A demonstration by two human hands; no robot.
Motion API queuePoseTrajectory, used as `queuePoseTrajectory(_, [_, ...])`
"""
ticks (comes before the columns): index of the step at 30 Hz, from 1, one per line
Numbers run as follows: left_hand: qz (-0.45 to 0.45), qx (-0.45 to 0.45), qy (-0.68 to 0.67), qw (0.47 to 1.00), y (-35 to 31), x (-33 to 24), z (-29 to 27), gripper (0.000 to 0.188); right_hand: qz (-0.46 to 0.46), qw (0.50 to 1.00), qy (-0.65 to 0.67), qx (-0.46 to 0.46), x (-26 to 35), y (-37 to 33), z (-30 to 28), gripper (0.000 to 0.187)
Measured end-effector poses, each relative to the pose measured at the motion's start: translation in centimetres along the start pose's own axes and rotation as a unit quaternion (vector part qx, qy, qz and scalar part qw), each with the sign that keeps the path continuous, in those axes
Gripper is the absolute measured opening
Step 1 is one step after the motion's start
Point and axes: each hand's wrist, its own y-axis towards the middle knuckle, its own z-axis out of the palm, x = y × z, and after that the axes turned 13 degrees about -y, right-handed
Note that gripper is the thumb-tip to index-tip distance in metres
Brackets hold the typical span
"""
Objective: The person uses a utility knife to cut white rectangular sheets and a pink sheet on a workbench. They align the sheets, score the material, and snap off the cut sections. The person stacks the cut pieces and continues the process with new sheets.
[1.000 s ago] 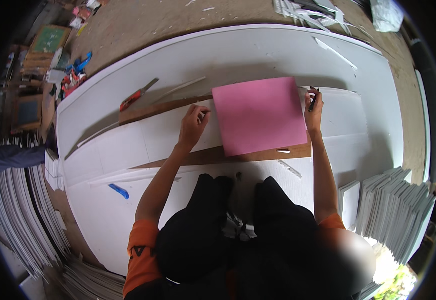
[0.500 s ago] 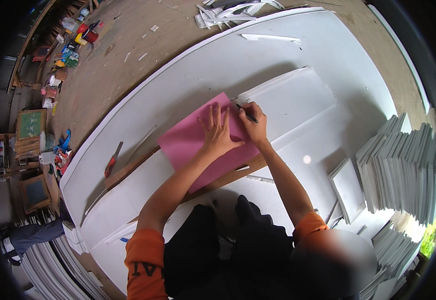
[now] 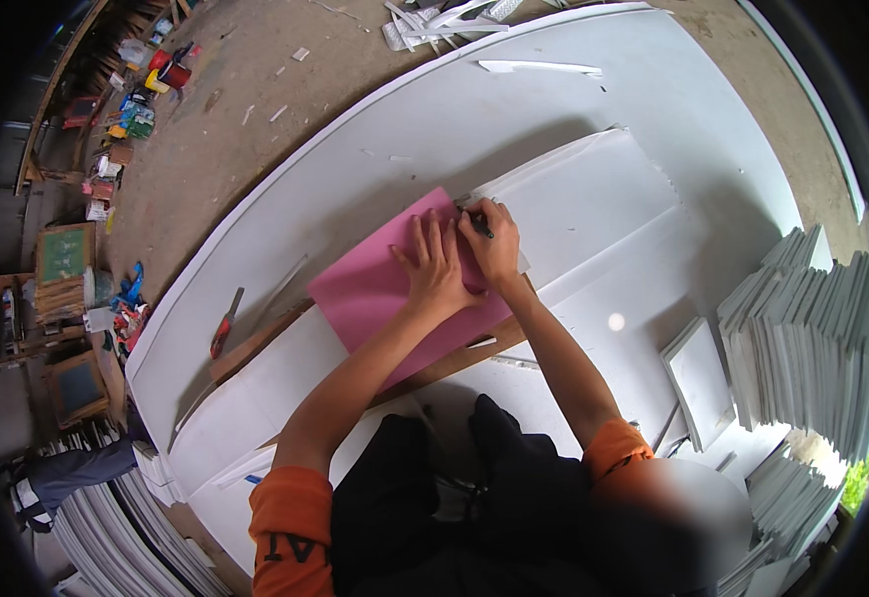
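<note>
A pink rectangular sheet (image 3: 360, 284) lies at a slant over a stack of white boards (image 3: 594, 189) and a brown strip. My left hand (image 3: 436, 269) presses flat on the sheet with its fingers spread. At the sheet's right edge, close to its far corner, my right hand (image 3: 494, 241) grips a black pen (image 3: 478, 225). The pen's tip points away from me and is partly hidden by the fingers, so I cannot tell whether it touches the board.
A red-handled knife (image 3: 223, 330) lies left of the sheet on the large white board (image 3: 395, 129). Stacked white panels (image 3: 798, 328) stand at the right, with one leaning panel (image 3: 698, 383) beside them. White offcuts (image 3: 444, 25) lie on the floor at the far side.
My right hand with the pen has shifted slightly left, closer to the pink sheet's edge. My left hand stays flat on the sheet. The whole view has moved a little.
</note>
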Motion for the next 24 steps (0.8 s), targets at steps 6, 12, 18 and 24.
queuePoseTrajectory(6, [0.001, 0.002, 0.011, 1.0, 0.2, -0.1, -0.1, 0.114, -0.002, 0.999, 0.008, 0.034, 0.0, -0.1, -0.9, 0.016])
queuePoseTrajectory(12, [-0.018, 0.029, 0.028, 0.999, 0.4, -0.2, -0.1, 0.119, 0.05, 0.992, 0.016, 0.116, -1.6, -3.4, -4.9, 0.018])
queuePoseTrajectory(18, [-0.022, 0.023, 0.031, 0.999, 0.1, -0.5, -0.2, 0.117, 0.107, 0.983, 0.038, 0.145, -2.5, -7.7, -8.6, 0.017])
queuePoseTrajectory(24, [-0.021, 0.038, 0.035, 0.998, -0.3, -0.7, -0.3, 0.117, 0.151, 0.978, -0.001, 0.144, -3.2, -10.8, -10.3, 0.019])
